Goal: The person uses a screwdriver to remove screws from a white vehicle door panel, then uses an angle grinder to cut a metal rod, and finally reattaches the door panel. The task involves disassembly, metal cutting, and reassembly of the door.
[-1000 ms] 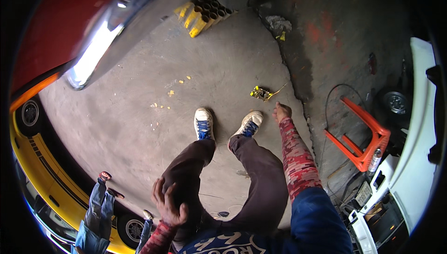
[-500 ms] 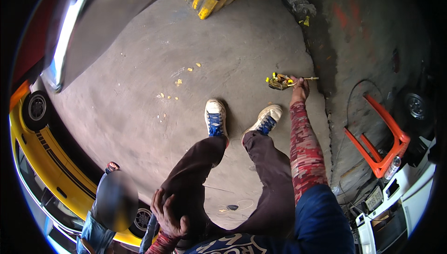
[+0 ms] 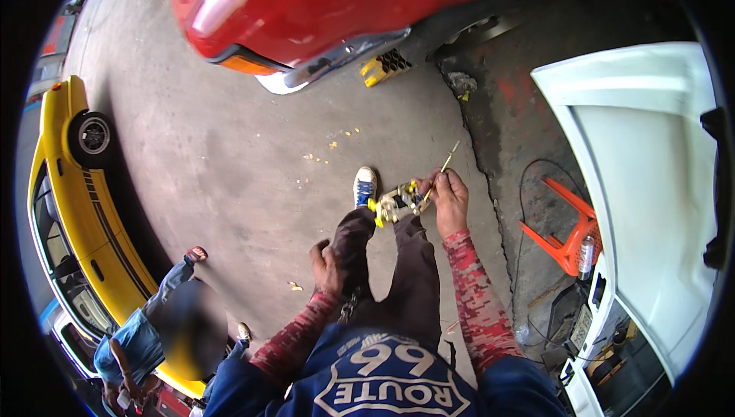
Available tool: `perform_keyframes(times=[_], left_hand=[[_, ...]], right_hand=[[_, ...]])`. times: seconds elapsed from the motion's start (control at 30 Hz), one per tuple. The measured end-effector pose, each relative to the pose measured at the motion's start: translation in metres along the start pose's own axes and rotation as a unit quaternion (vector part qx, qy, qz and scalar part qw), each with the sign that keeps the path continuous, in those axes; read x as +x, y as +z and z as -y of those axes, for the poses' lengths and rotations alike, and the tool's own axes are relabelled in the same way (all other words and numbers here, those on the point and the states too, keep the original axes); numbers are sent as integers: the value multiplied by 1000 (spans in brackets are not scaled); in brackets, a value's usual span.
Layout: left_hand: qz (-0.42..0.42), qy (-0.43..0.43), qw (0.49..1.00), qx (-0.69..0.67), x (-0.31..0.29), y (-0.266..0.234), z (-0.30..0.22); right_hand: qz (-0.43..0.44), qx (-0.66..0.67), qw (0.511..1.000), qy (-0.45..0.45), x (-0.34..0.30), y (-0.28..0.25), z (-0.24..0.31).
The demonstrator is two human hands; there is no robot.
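Observation:
My right hand (image 3: 450, 197) is closed around a small metal mechanism (image 3: 400, 204) with bright yellow pieces on it. A thin pale rod (image 3: 451, 155) sticks out past the fingers; I cannot tell whether it is fixed to the mechanism. The mechanism hangs over my legs, above the floor. Beside my left thigh, my left hand (image 3: 327, 269) holds nothing, its fingers loosely bent and apart.
A red car (image 3: 329, 4) stands ahead, with yellow tubular stock (image 3: 384, 67) partly under it. An orange plastic chair (image 3: 565, 241) lies at the right beside a white vehicle panel (image 3: 643, 134). At left are a yellow car (image 3: 92, 210) and a person (image 3: 142, 340).
The view has swung upward, bringing in the red car and white panel. My right hand has drawn the mechanism in toward my legs and turned it. My left hand has come forward from my hip.

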State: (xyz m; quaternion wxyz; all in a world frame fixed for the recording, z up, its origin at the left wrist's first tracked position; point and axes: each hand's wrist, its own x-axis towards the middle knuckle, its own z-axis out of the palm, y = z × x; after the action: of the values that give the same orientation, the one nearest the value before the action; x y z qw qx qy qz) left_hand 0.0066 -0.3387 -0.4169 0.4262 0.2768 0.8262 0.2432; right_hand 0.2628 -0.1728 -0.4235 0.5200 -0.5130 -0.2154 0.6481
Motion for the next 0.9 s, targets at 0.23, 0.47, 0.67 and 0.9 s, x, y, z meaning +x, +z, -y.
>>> perform_keyframes(times=[0.23, 0.47, 0.67, 0.9], left_hand=[[198, 289, 935, -52, -47, -53, -220], [443, 589, 675, 35, -112, -91, -346], [605, 570, 554, 52, -157, -112, -344], [662, 579, 467, 96, -190, -115, -347]], right_hand=[[54, -29, 998, 6, -160, 60, 153], [-34, -125, 987, -93, -295, 78, 183], [-98, -228, 964, -94, -374, 106, 175], [-187, -184, 962, -73, -447, 147, 176]])
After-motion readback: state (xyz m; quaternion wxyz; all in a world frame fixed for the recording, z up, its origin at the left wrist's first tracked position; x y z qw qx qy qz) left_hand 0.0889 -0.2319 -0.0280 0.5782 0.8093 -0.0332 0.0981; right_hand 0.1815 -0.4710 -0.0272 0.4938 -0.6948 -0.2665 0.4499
